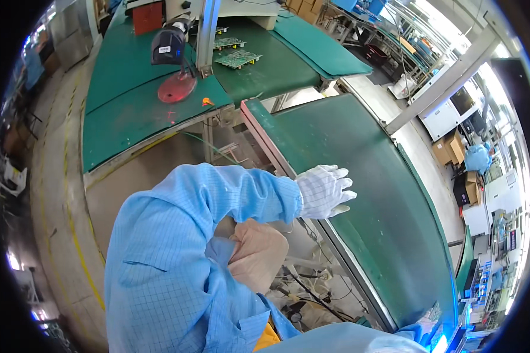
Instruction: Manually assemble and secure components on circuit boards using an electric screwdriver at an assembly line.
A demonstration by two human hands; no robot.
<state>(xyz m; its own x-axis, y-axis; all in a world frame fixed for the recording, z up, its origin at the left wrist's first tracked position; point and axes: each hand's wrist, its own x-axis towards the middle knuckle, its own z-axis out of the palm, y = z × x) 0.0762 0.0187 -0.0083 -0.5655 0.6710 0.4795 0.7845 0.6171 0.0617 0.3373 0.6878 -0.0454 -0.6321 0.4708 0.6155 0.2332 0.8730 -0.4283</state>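
Observation:
My left hand (327, 191), in a white gridded glove, reaches over the near side of a green conveyor belt (371, 159). Its fingers are stretched out and somewhat apart, with nothing held. Whether the palm touches the belt I cannot tell. At the lower right, my right sleeve (353, 340) runs along the bottom edge toward the belt's end. My right hand (428, 320) shows only in part there, beside a bright blue glow; its fingers cannot be made out.
A green-topped bench (123, 126) on the left carries a black scanner (168, 47) on a stand with a red-lit round base (177, 87). Several circuit boards (238, 58) lie on the farther belt (271, 73). A metal post (206, 38) rises nearby. Cables (312, 297) hang below the belt frame.

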